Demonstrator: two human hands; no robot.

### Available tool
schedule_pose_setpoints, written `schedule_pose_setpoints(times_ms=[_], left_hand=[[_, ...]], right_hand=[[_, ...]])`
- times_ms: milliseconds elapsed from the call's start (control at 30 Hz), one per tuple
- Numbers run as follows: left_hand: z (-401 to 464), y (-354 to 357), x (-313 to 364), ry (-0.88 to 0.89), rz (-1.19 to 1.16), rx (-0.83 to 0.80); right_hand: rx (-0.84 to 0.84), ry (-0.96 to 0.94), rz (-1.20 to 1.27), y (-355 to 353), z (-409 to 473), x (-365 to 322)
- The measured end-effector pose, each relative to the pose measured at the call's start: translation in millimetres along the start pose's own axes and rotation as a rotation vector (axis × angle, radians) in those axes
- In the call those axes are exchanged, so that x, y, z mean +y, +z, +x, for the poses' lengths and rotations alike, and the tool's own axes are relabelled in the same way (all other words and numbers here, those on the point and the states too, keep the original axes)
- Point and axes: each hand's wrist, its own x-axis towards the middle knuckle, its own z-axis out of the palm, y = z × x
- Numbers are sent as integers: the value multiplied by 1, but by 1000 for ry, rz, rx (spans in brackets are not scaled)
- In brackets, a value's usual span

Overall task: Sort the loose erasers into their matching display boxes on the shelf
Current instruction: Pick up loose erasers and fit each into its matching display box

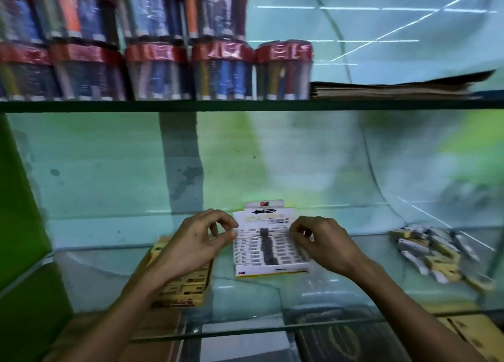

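Both hands are gripping the white eraser box (270, 245) sitting mid glass shelf (341, 288): left hand (195, 241) fingers curling on its 9 o'clock edge, right hand (320, 240) on its 3 o'clock edge. Yellow box (185, 288) lying at 9 o'clock, loose erasers (433, 252) piling at 3 o'clock.

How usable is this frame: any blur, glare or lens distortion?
Head view: motion blur smears the pen tubs and loose erasers; the white box stays fairly sharp; streaky reflections cross the glass; wide-angle bending curves the shelf edge.
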Motion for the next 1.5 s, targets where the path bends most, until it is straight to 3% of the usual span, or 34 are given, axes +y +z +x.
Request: schedule_pose_setpoints(times_ms=[333,533,667,767,967,1133,1233,1500], left_hand=[[41,96,82,106,-249,-154],[59,138,107,139,-187,-242],[64,155,117,139,-199,-269],[65,161,121,147,-209,-269],[64,160,117,141,-206,-245],[64,152,110,113,-211,-200],[63,148,108,65,-233,-180],[57,138,113,-189,-573,-185]], right_hand=[[65,117,-29,-47,-53,76],[124,403,-225,-77,-54,139],[29,553,-374,-87,-44,161],[-58,557,-471,-85,-40,170],[-26,490,-427,-86,-42,173],[182,197,-100,-86,-53,169],[241,135,84,-87,-57,146],[178,62,429,-64,-60,87]])
